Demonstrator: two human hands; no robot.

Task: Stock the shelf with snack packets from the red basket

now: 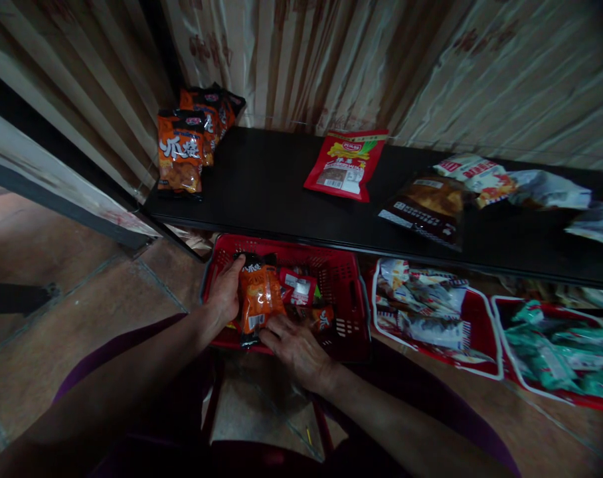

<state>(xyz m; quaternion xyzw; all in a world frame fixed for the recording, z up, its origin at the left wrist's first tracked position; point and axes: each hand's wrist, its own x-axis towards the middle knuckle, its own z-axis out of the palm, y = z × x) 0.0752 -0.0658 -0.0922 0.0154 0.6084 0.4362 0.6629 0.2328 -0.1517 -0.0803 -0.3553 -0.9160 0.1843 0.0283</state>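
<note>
Between my two hands, over the left part of a red basket [354,292], is an orange and black snack bag [259,295]. My left hand [226,292] is closed on its left edge, thumb up along the side. The fingers of my right hand [296,348] grip the bag's lower right corner; their tips are partly hidden. Inside the basket, a red and white packet [299,287] and another orange packet [321,318] lie beside the bag. On the black shelf above, similar orange snack bags [180,153] stand at the left end.
The black shelf [261,179] also carries a red packet [346,164], a brown bag [426,206] and white packets [481,176]. To the right stand a basket of white packets [431,305] and one of green packets [550,352]. A curtain [301,66] hangs behind.
</note>
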